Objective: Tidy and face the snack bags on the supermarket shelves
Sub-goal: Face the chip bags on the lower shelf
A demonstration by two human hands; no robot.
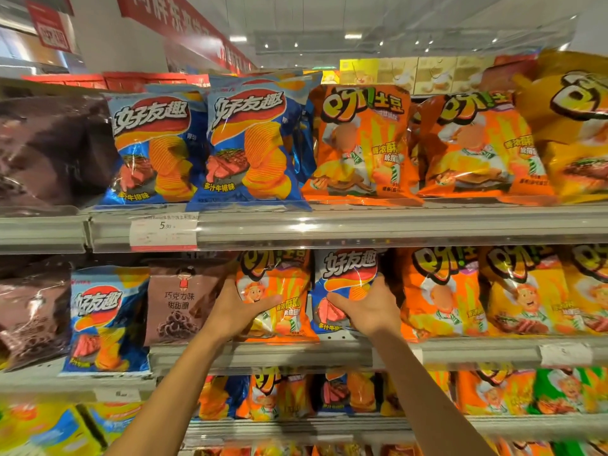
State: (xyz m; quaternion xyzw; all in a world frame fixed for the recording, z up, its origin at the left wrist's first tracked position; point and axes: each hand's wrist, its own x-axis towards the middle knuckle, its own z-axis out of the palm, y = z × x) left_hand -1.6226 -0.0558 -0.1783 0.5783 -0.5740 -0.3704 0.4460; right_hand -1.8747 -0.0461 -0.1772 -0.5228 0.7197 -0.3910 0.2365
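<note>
My left hand (237, 311) gripped the glossy orange foil snack bag (279, 297); right hand (368, 307) gripped the blue foil crisp bag (345, 274) beside it, middle shelf (296, 355).

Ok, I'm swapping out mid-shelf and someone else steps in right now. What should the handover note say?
Left hand: holds the orange potato-stick bag on the middle shelf, fingers spread over its front.
Right hand: grips the blue crisp bag beside it, thumb on the front.
Both bags stand upright, fronts facing out.
Done: the top shelf looks faced, blue bags left, orange bags right.
Left: the middle shelf is mixed. The held blue bag sits among orange ones, and a brown chocolate-ring bag stands between blue and orange. Sort these by kind, then check the lower shelves.
</note>
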